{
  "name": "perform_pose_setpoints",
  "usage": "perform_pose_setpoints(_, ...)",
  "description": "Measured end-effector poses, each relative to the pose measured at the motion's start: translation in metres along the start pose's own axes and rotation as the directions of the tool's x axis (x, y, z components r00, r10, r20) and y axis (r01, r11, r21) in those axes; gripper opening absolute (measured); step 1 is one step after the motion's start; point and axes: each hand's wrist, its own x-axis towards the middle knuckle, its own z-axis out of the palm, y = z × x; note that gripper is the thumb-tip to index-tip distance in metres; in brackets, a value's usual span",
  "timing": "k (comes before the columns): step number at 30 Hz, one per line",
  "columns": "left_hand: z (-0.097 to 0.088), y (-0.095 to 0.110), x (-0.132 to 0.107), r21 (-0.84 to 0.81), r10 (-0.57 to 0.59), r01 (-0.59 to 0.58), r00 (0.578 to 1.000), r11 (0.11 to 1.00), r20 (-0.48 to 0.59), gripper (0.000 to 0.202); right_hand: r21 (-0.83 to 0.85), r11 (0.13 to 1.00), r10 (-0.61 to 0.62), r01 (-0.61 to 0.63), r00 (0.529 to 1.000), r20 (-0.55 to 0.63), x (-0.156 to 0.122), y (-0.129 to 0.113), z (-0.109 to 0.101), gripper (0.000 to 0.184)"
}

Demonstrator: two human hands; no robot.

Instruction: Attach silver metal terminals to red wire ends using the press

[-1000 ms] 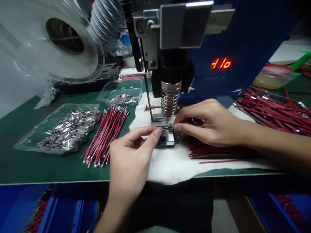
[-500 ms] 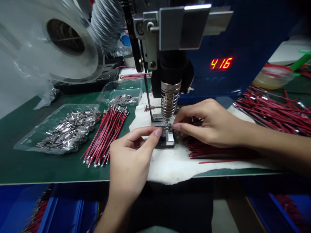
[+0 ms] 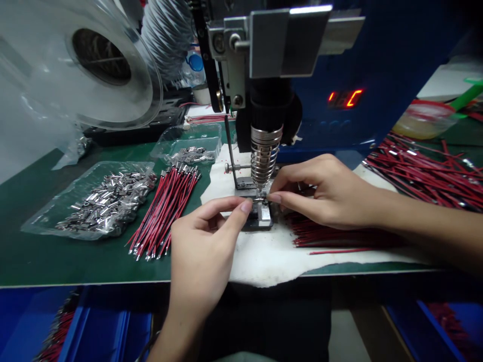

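Observation:
My left hand (image 3: 204, 241) pinches thumb and forefinger against the left side of a small metal fixture (image 3: 259, 215) under the ribbed metal nozzle (image 3: 264, 157) of a bench machine. My right hand (image 3: 324, 191) pinches in from the right side at the same spot, over a heap of red wires (image 3: 332, 235). A tiny metal piece sits between the two fingertips; I cannot make out which hand holds it. Both hands rest on a white cloth (image 3: 264, 256).
A bundle of red wires with metal ends (image 3: 166, 208) lies left of the cloth. A plastic bag of metal terminals (image 3: 101, 201) and a clear tray (image 3: 190, 146) sit further left. More red wires (image 3: 422, 173) pile at the right. A clear reel (image 3: 86, 60) stands at the back left. The machine's red display (image 3: 344, 98) glows.
Both hands have stayed in place at the fixture. Only the red digits on the machine's display have changed.

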Motion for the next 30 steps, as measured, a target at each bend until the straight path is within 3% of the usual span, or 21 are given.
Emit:
perform_pose_setpoints(19,0.0011,-0.0025,0.0001,-0.036,0.034,-0.034,0.999,0.999,0.005,0.010,0.013,1.000,0.005,-0.005,1.000,0.008,-0.0009,0.0004,0.0003,0.018)
perform_pose_setpoints(30,0.0007,-0.0014,-0.0003,-0.033,0.036,-0.036,0.999,0.999,0.001,0.009,-0.009,0.998,-0.056,0.056,0.998,-0.024,-0.0014,0.0015,0.0010,0.018)
